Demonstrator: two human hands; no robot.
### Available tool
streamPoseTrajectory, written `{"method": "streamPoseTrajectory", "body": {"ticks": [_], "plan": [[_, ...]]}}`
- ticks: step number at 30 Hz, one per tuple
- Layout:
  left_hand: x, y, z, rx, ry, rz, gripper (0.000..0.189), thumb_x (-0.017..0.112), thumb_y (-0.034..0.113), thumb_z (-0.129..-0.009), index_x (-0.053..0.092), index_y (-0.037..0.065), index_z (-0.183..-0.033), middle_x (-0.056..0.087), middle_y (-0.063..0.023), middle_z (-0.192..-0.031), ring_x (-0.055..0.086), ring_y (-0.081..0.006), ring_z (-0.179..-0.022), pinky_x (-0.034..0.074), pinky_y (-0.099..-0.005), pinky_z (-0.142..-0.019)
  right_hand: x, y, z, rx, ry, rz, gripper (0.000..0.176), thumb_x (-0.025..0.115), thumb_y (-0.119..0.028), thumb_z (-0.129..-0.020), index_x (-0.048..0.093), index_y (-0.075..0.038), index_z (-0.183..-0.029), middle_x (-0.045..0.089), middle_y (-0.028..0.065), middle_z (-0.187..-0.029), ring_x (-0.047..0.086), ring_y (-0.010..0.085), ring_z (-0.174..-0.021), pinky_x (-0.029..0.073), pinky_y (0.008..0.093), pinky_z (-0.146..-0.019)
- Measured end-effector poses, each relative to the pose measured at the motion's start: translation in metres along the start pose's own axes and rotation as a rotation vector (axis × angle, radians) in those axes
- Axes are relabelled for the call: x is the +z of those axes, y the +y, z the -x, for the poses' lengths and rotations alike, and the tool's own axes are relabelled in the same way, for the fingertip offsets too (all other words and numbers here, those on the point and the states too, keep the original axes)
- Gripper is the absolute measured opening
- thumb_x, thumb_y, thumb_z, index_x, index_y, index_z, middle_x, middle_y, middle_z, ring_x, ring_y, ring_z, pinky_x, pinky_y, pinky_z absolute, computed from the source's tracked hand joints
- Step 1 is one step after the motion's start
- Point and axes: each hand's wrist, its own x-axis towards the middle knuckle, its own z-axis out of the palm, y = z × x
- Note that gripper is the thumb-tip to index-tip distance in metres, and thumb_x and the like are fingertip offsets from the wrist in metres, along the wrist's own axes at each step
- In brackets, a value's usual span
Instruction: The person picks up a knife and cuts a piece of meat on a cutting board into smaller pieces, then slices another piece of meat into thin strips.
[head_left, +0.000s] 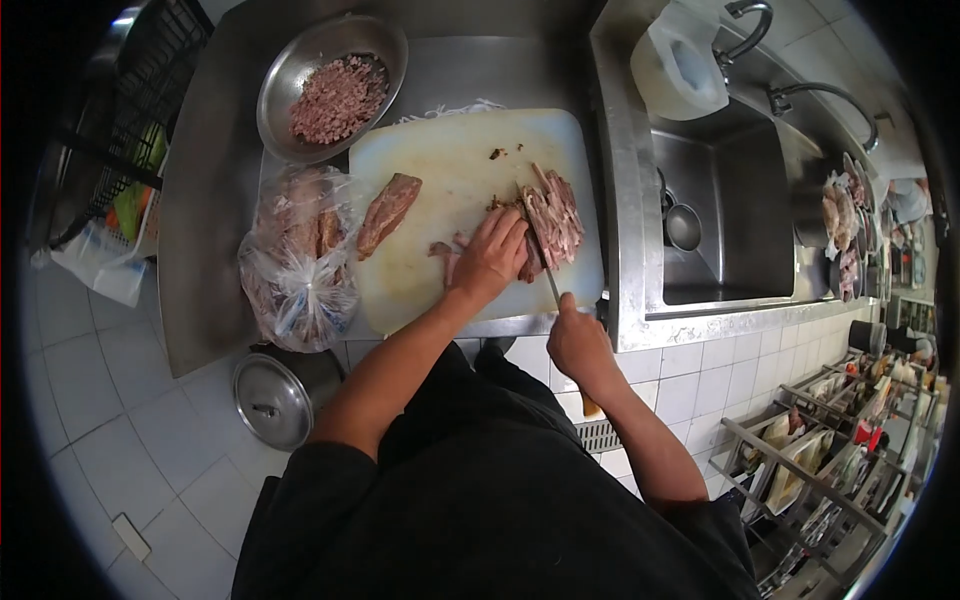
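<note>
My right hand [580,345] is closed round the handle of a knife [546,262], whose blade lies against a piece of meat on the pale cutting board [440,160]. Pressed on that meat, just left of the blade, is my left hand [490,250] with its fingers bent together. Sliced meat strips [555,215] are heaped right of the blade. A few loose scraps [443,255] lie beside my left hand. One whole reddish-brown piece of meat [388,212] rests at the board's left side.
A metal bowl [385,40] of chopped meat stands behind the board. Left of it sits a clear plastic bag [300,290] with more meat. To the right is a steel sink [720,200] holding a ladle [683,227]. A lidded pot [270,400] stands below the counter.
</note>
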Motion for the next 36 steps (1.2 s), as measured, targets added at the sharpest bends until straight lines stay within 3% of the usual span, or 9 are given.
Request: {"method": "streamPoseTrajectory", "body": {"ticks": [6, 7, 13, 16, 23, 36], "plan": [[0.003, -0.002, 0.004, -0.009, -0.008, 0.019, 0.032, 0.068, 0.009, -0.085, 0.061, -0.002, -0.115, 0.057, -0.0180, -0.125, 0.055, -0.0378, -0.121, 0.047, -0.0452, -0.106, 0.014, -0.004, -0.053, 0.005, 0.027, 0.050, 0.031, 0.051, -0.010, -0.090, 0.044, 0.001, -0.119, 0.069, 0.0326, -0.091, 0.068, 0.0521, -0.087, 0.054, 0.0607, -0.079], [0.003, -0.003, 0.003, -0.006, -0.010, 0.016, 0.032, 0.068, 0.009, -0.085, 0.061, -0.002, -0.115, 0.057, -0.0181, -0.125, 0.055, -0.0380, -0.121, 0.047, -0.0455, -0.106, 0.010, -0.008, -0.059, 0.027, 0.018, 0.033, 0.026, 0.049, -0.009, -0.091, 0.045, 0.000, -0.115, 0.069, 0.0333, -0.093, 0.068, 0.0525, -0.090, 0.053, 0.0612, -0.081], [-0.006, 0.001, 0.003, -0.030, -0.011, 0.061, 0.034, 0.067, 0.010, -0.088, 0.058, -0.003, -0.118, 0.055, -0.0186, -0.127, 0.054, -0.0383, -0.122, 0.047, -0.0448, -0.105, -0.013, -0.011, -0.037, -0.027, 0.074, 0.041, 0.022, 0.048, -0.009, -0.092, 0.047, 0.001, -0.111, 0.068, 0.0322, -0.085, 0.067, 0.0536, -0.084, 0.053, 0.0605, -0.078], [-0.008, 0.004, 0.001, -0.040, 0.017, 0.111, 0.039, 0.068, 0.002, -0.084, 0.055, -0.001, -0.121, 0.054, -0.0183, -0.128, 0.055, -0.0406, -0.119, 0.047, -0.0473, -0.101, -0.015, -0.004, 0.001, -0.049, 0.098, 0.027, 0.017, 0.051, -0.010, -0.094, 0.045, 0.002, -0.105, 0.065, 0.0343, -0.075, 0.065, 0.0542, -0.075, 0.052, 0.0623, -0.071], [-0.004, 0.003, 0.002, -0.045, 0.034, 0.110, 0.037, 0.068, 0.001, -0.084, 0.055, -0.001, -0.119, 0.054, -0.0180, -0.126, 0.054, -0.0401, -0.120, 0.047, -0.0466, -0.100, -0.016, -0.001, 0.055, 0.001, -0.005, 0.050, 0.020, 0.051, -0.007, -0.091, 0.046, 0.003, -0.106, 0.066, 0.0307, -0.073, 0.067, 0.0507, -0.070, 0.054, 0.0606, -0.067], [-0.003, 0.002, 0.000, -0.028, 0.031, 0.078, 0.034, 0.067, 0.001, -0.083, 0.058, -0.002, -0.116, 0.055, -0.0184, -0.125, 0.056, -0.0406, -0.118, 0.048, -0.0467, -0.100, 0.000, 0.006, 0.034, 0.017, -0.008, 0.014, 0.026, 0.051, -0.007, -0.090, 0.048, 0.004, -0.113, 0.066, 0.0315, -0.076, 0.067, 0.0517, -0.075, 0.053, 0.0610, -0.070]]}}
